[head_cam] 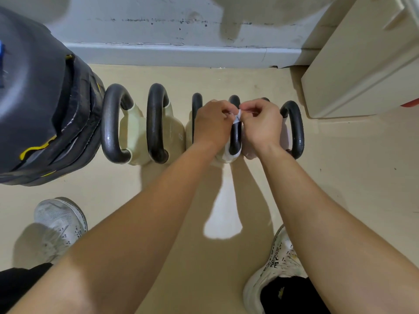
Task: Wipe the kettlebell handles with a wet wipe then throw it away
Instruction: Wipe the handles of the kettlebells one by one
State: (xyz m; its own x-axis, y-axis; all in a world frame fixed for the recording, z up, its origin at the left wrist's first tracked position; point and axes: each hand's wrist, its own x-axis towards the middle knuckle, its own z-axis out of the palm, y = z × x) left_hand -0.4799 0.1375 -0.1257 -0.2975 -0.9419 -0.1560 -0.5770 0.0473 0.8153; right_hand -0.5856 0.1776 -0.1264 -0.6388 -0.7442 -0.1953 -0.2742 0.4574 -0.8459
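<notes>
Several pale kettlebells with black handles stand in a row on the floor by the wall, among them the leftmost handle, a second handle and the rightmost handle. Both my hands hover over the middle kettlebell handle. A small white wet wipe is pinched between the fingertips of my left hand and my right hand, just above that handle. Most of the wipe is hidden by my fingers. My hands also cover part of the neighbouring handles.
A large black and yellow stack of padded gear fills the left side. A beige cabinet stands at the right by the grey wall skirting. My white shoes stand on the beige floor.
</notes>
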